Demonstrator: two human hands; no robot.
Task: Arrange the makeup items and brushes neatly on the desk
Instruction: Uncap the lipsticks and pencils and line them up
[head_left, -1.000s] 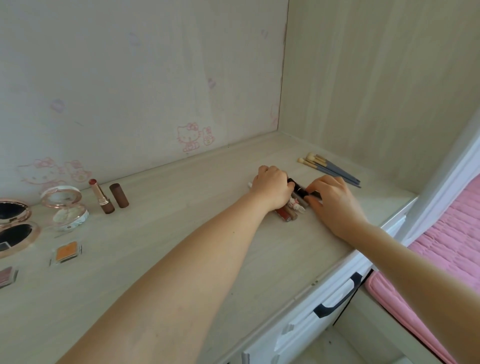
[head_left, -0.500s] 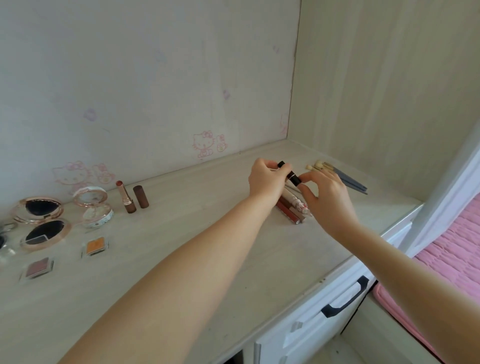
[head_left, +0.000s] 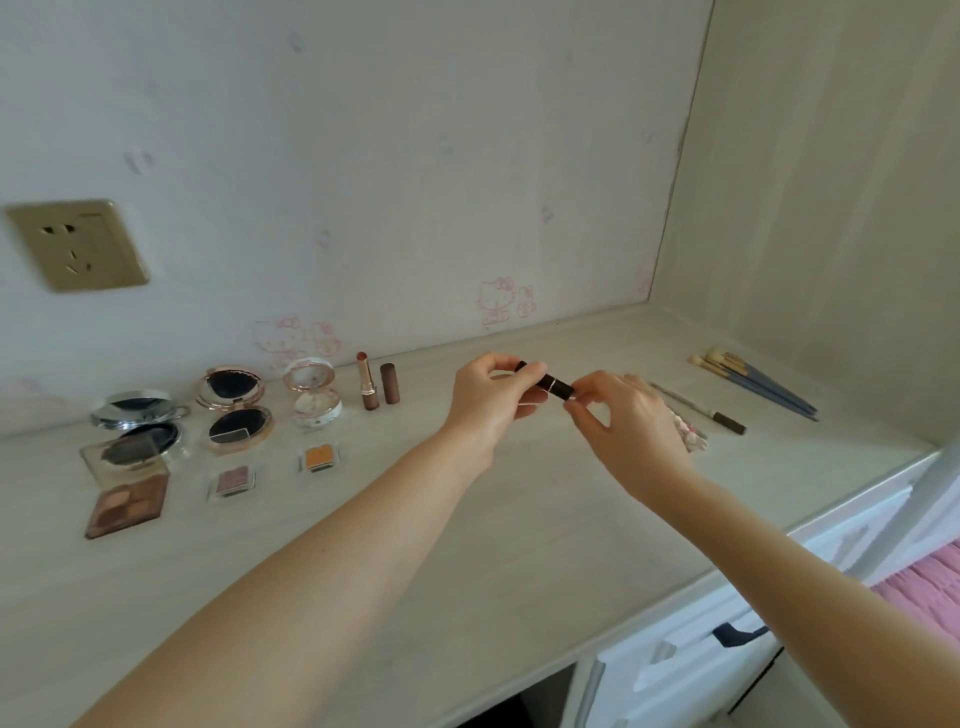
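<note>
A dark lipstick tube (head_left: 545, 380) is held in the air above the desk (head_left: 519, 545) by both hands. My left hand (head_left: 493, 402) grips its far end; my right hand (head_left: 623, 415) pinches its near end with thumb and fingertips. On the left, open compacts (head_left: 236, 410), an eyeshadow palette (head_left: 127, 501) and small pans (head_left: 319, 457) lie in rows. An open lipstick (head_left: 368, 387) and its brown cap (head_left: 389, 383) stand near the wall. Blue-handled brushes (head_left: 758, 384) lie at the right, with a thin pencil (head_left: 696, 408) beside them. Other items behind my right hand are mostly hidden.
The side wall panel (head_left: 831, 208) closes the desk on the right. A wall socket (head_left: 78, 244) sits upper left. White drawers with a dark handle (head_left: 735, 634) are below the front edge, and pink bedding (head_left: 924, 587) lies lower right.
Both hands lifted the dark tube off the pile by the brushes and carried it up and left. The view swung left, showing more compacts and the socket.
</note>
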